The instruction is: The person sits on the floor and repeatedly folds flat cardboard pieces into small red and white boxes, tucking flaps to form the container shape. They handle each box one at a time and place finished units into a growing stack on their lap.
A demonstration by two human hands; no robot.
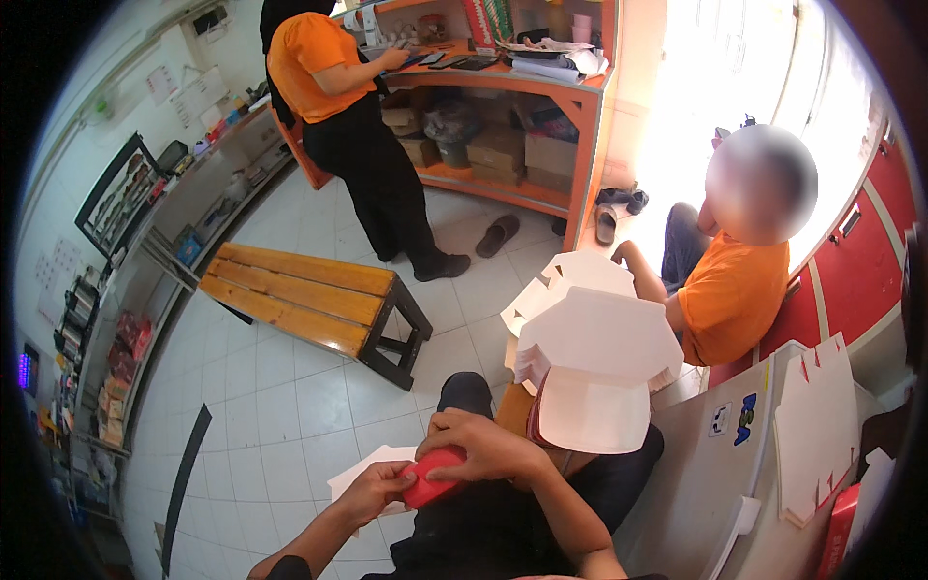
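Observation:
Above my lap, a paper box (435, 477) with a red outside is in both hands. My left hand (375, 491) pinches its left edge between thumb and fingers. My right hand (483, 447) curls over its top and right side, thumb across the red face. A white flap (372, 471) shows behind my left hand; it looks like part of the same box, but the join is hidden. Right of my hands lies a stack of white cardboard box blanks (599, 333). A rounded white piece with a red side (594, 411) rests at its near end.
A wooden bench (300, 295) stands ahead on the left. One person in orange (324, 68) stands at an orange counter (570, 92); another (739, 300) sits at right beyond the stack. White cardboard sheets (817, 425) lie on a pale cabinet (701, 474) to my right.

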